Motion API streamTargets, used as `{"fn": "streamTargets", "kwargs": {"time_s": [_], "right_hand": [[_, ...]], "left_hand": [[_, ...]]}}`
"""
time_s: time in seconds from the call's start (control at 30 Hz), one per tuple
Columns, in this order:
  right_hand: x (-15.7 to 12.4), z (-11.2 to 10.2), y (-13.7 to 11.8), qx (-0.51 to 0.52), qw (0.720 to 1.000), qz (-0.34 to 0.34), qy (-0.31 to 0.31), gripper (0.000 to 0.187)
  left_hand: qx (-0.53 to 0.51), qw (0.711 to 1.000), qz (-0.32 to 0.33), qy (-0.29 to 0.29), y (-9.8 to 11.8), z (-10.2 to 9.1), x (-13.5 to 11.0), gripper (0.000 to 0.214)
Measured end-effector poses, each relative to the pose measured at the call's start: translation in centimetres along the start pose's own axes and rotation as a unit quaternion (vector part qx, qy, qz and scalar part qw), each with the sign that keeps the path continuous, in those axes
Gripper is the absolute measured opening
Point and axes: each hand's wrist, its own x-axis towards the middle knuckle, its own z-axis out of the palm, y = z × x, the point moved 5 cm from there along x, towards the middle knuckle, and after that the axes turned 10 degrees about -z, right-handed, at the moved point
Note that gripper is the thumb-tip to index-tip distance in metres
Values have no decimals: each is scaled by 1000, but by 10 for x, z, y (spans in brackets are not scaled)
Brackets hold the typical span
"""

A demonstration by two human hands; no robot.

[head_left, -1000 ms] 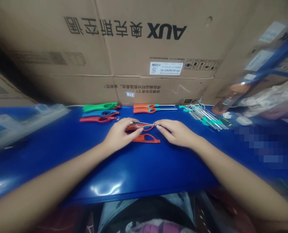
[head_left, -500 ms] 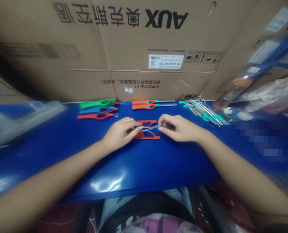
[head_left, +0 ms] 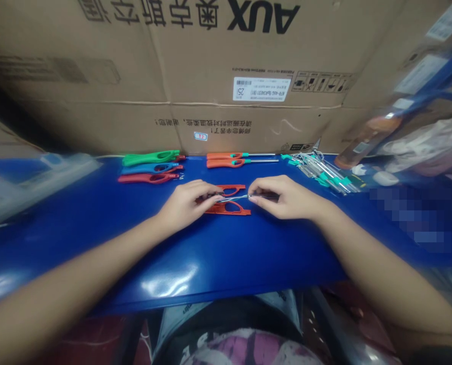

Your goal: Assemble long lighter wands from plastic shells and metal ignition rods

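Between my two hands a few thin wires (head_left: pixel 234 198), white and greenish, stretch across. My left hand (head_left: pixel 189 205) is closed in a pinch on the wires' left end. My right hand (head_left: pixel 282 196) pinches a slim dark metal tube (head_left: pixel 264 195) where the wires meet it; most of the tube is hidden by the fingers. Just behind and below the wires lie two orange lighter shell halves (head_left: pixel 231 208), partly covered by my left hand. Both hands hover over these halves, close to the blue table (head_left: pixel 226 253).
Green, blue and red lighter handles (head_left: pixel 149 158) lie at the back left. Two orange lighters with metal tubes (head_left: pixel 226 163) rest at the back centre. Several metal tubes with teal parts (head_left: pixel 326 172) are piled at the back right. Behind stands a large cardboard box (head_left: pixel 195 66).
The view has tilted slightly, so the table items appear a little higher. The wires between my hands sit closer together; both hands keep their pinch.
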Motion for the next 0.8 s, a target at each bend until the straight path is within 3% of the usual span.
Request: {"fn": "streamTargets", "kwargs": {"time_s": [0.17, 0.4, 0.63, 0.8], "right_hand": [[0, -7, -6, -16, 999, -32, 28, 20], [-1, -1, 3, 3, 999, 2, -45, 14], [-3, 12, 12, 27, 993, 43, -110, 10], [-4, 19, 13, 27, 988, 61, -140, 7]], "left_hand": [[-4, 1000, 0, 12, 1, -2, 0, 22], [5, 1000, -15, -22, -1, 0, 1, 27], [6, 997, 15, -81, -3, 6, 0, 28], [13, 993, -12, -114, -6, 10, -1, 27]]}}
